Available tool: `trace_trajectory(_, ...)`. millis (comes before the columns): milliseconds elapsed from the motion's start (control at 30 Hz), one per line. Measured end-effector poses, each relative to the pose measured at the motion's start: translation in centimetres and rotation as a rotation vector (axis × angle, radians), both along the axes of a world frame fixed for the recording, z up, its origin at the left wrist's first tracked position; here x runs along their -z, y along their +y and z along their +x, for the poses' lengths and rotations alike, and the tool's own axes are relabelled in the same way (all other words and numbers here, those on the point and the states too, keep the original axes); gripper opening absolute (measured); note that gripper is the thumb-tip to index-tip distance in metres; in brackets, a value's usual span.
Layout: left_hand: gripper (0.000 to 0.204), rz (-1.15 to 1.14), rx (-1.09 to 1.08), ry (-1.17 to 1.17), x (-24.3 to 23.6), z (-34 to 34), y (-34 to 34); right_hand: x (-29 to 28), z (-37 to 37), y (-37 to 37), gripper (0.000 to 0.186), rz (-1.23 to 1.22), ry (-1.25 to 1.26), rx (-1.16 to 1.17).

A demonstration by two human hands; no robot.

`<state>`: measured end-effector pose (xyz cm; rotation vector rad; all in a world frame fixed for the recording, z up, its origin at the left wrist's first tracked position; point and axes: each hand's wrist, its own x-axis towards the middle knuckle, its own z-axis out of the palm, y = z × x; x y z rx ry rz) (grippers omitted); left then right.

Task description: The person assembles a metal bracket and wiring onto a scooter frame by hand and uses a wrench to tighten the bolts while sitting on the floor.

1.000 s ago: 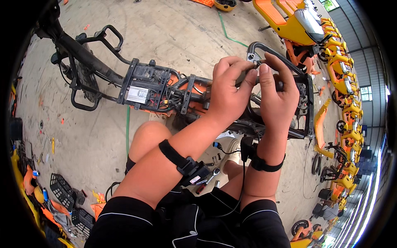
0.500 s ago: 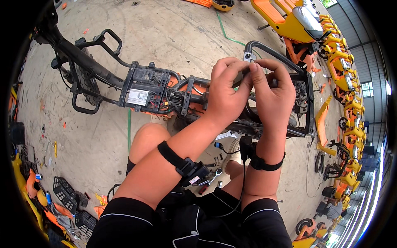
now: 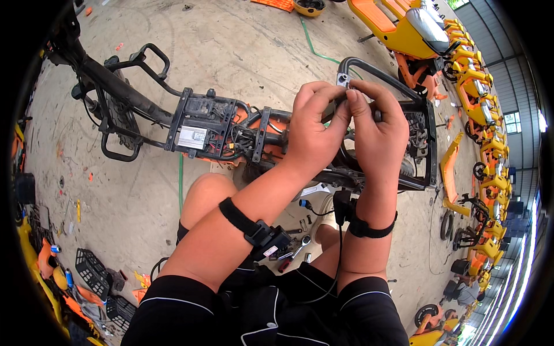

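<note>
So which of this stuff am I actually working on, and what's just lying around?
In hand:
- left hand and right hand, pinching at the silver bracket
- stripped black scooter frame

Lying about:
- wrenches on the floor
- black baskets
- parked orange scooters

Tools (image 3: pixel 291 251) on floor (image 3: pixel 242 52) btwn knees.

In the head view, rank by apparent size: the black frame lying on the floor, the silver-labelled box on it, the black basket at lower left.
1. Black frame, by far the largest.
2. Black basket.
3. Silver-labelled box.
The basket and box look close in size, so their order is unsure.
</note>
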<state>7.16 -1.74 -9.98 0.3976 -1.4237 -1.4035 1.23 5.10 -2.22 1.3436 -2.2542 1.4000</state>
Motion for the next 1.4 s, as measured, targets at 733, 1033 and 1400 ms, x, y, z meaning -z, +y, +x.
trace_trajectory(733, 0.019, 0.042, 0.066, 0.003, -0.9, 0.8, -0.1, 1.2, -1.1, 0.1, 0.016, -0.076, -0.003, -0.100)
trace_trajectory(1033, 0.021, 0.007, 0.021, -0.021, -0.4, 0.5, -0.1, -0.1, 0.1, 0.2, 0.018, 0.007, -0.162, -0.017)
trace_trajectory(1400, 0.019, 0.085, 0.078, 0.016, -0.9, 0.7, -0.1, 0.3, -0.3, 0.3, 0.016, -0.029, -0.151, -0.117)
